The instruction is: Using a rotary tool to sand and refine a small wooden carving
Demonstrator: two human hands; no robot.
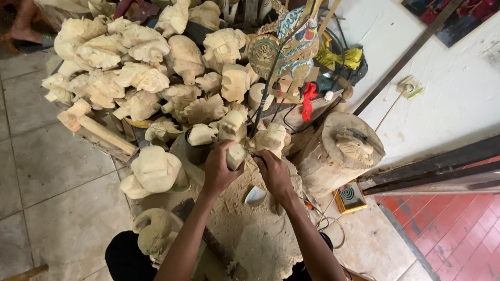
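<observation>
We work over a heap of wood shavings, and every place below is taken from that heap. At its far edge our left hand wraps a small pale wooden block, fingers closed round its lower half so the top shows. Just beside it our right hand is curled as if round a tool, but what it holds is hidden from us; we cannot tell the tool.

We judge the carving to be at an early stage: the block looks rough and blocky, with no clear features, while beyond the heap a big pile of carved wooden heads is already shaped. To the right of the heap stands a log stump with a carved face on top. Beyond the heap, a painted puppet leans.
</observation>
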